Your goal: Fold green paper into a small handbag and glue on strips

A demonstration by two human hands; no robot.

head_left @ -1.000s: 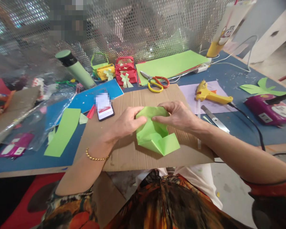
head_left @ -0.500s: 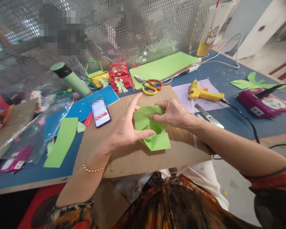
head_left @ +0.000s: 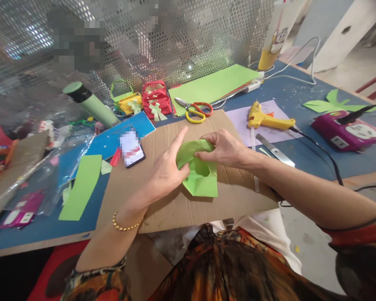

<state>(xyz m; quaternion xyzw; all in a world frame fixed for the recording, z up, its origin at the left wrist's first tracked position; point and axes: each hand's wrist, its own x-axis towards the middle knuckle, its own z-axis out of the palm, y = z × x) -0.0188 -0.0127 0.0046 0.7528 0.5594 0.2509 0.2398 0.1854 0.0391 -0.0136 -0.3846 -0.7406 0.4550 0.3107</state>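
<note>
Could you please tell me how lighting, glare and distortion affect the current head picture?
Head view: light glints off the perforated screen and clear plastic bag; head view: bottle and cup lean outward, suggesting wide-angle stretch; head view: soft shadow on the cardboard below the folded green paper; head view: phone display pixelated.

Illumination moderate, fairly even and diffuse; source direction cannot be told. Bluish-white glints on the perforated mesh [head_left: 125,58] at 10 o'clock; streaky glare on clear plastic [head_left: 50,167] at 9. Soft shadow at the lower edge of the folded green paper [head_left: 203,186]. Deep dark patch at 8, pale floor [head_left: 359,75] at 2. Wide-angle distortion: cup [head_left: 273,39] between 1 and 2 leans outward. Fine detail soft; pixelation masks 10 o'clock.
</note>
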